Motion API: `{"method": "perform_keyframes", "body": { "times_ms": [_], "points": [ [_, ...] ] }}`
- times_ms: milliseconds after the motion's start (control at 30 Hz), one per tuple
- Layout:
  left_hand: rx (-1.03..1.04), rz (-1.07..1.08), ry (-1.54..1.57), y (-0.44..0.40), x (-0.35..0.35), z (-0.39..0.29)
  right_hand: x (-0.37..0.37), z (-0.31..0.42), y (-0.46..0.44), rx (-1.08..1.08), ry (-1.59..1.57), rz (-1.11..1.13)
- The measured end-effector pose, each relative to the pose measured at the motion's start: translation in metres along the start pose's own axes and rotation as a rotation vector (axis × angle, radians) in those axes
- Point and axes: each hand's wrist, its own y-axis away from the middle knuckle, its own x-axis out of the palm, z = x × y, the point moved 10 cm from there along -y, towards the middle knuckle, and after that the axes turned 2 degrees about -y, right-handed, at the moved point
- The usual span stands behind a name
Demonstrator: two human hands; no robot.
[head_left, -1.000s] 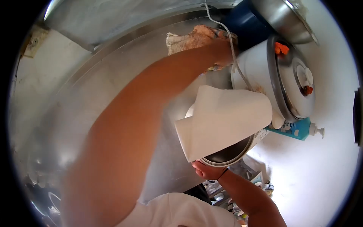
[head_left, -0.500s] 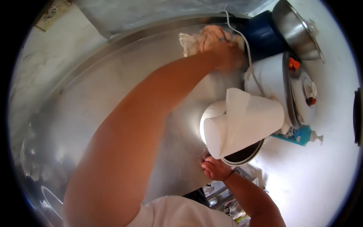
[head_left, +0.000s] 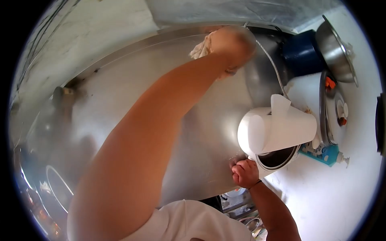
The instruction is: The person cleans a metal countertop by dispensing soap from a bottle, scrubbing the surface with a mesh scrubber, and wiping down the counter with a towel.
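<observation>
My left hand (head_left: 234, 46), blurred by motion, is closed over a crumpled pale cloth (head_left: 199, 49) and presses it on the steel table (head_left: 209, 132) near the raised back edge. Most of the cloth is hidden under the hand. Curled into a fist, my right hand (head_left: 245, 173) rests at the table's front edge and shows nothing in its fingers. A dark band circles that wrist. Just beyond the fist stands an open container (head_left: 265, 172) with a metal rim and dark inside. Over it lies a white paper roll (head_left: 295, 128) with a loose flap.
At the right stand a white pot (head_left: 303, 90) with a lid, a dark blue pot (head_left: 303, 52), a tilted steel bowl (head_left: 335, 52) and a blue pump bottle (head_left: 327, 154). A pale cord (head_left: 270, 60) runs down near the blue pot. Dishes (head_left: 251, 223) show below the table's front edge.
The view has shifted, so the pots and roll appear farther right and lower. My left hand has slid the cloth leftward and back, away from the pots. The right fist stays by the container.
</observation>
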Motion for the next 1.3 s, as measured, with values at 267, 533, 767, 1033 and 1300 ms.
{"method": "perform_keyframes", "body": {
  "times_ms": [267, 533, 767, 1033, 1300],
  "points": [
    [-0.557, 0.042, -0.035, 0.151, -0.125, 0.091, -0.004, 0.006, -0.010, -0.055, 0.032, -0.001],
    [-0.500, -0.519, -0.833, 0.309, -0.173, 0.212, -0.005, 0.013, -0.003, -0.122, 0.002, -0.043],
    [-0.943, -0.132, -0.682, 0.404, -0.151, 0.180, -0.002, 0.011, -0.008, -0.117, -0.060, -0.047],
    [-0.536, -0.071, -0.390, 0.431, -0.057, -0.084, -0.001, 0.008, -0.007, -0.121, -0.119, -0.087],
    [0.057, -0.104, -0.128, 0.427, 0.013, -0.148, -0.005, 0.010, -0.009, -0.104, -0.118, -0.092]
  ]
}}
